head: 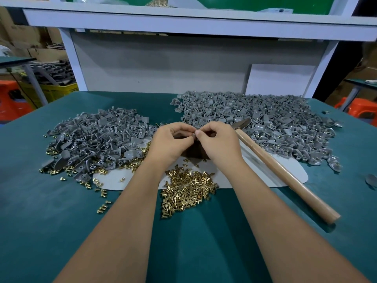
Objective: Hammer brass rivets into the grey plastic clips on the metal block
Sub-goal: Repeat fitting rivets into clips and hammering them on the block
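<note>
No writing can be read anywhere in view; the label-like patch on the shelf above is too blurred to make out.

The left hand (170, 140) and the right hand (219, 140) meet over the middle of the green worktop (61, 211), fingers curled inward; the fingertips (197, 133) of both pinch one small grey clip (194, 136) between them, held just above a dark metal block (195, 152) that shows only in part below the palms; whether a rivet sits in that clip cannot be told, since the piece is tiny and half covered.

A heap of brass rivets (188, 187) lies near the wrists, between the two forearms, partly on a white sheet (255, 176) and partly on the worktop itself; more rivets are scattered to the left around the foot of a pile of grey clips (98, 137); a second, larger pile of grey clips (265, 121) spreads to the right and behind the hands.

A hammer with a wooden handle (285, 172) lies just beside the right hand, untouched; its metal head (242, 124) rests against the edge of the right pile and the handle runs diagonally toward the near right, across the white sheet.

Behind the worktop stands a white shelf frame (183, 19); orange stools (12, 99) sit at the far left and far right.
</note>
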Available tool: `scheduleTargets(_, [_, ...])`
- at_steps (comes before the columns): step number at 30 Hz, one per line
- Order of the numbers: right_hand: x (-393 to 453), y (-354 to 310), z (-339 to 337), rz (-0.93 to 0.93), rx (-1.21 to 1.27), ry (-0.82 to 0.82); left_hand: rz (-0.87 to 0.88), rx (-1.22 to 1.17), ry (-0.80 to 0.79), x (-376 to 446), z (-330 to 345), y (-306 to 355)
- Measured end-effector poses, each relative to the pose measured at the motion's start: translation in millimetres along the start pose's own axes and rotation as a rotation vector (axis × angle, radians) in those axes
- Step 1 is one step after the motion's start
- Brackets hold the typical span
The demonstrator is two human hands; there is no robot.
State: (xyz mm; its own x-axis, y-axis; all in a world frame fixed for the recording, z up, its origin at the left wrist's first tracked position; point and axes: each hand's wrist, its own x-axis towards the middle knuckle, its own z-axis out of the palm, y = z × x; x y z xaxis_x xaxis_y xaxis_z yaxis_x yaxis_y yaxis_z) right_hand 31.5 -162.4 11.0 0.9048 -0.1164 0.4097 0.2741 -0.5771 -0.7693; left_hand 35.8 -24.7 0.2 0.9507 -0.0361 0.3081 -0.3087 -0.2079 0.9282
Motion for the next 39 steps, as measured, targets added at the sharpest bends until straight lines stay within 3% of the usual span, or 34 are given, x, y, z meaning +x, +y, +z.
scheduleTargets(9, [-1, 0, 2, 0.067, 0.072, 0.04, 0.019, -0.009, -0.001, -2, 0, 0])
scheduleTargets(16, [-6, 0, 5, 0.004, -0.006, 0.076, 0.02, 0.015, -0.003, -3, 0, 2])
scheduleTargets(23, [-7, 1, -7, 0.141, 0.274, 0.089, -0.032, 0.005, 0.004, -3, 1, 3])
scheduleTargets(30, [-5, 1, -6, 0.109, 0.225, 0.05, -0.005, 0.017, 0.007, -3, 1, 3])
scheduleTargets(39, [-3, -1, 0, -0.021, -0.041, 0.033, 0.005, -0.01, -0.01, -3, 1, 2])
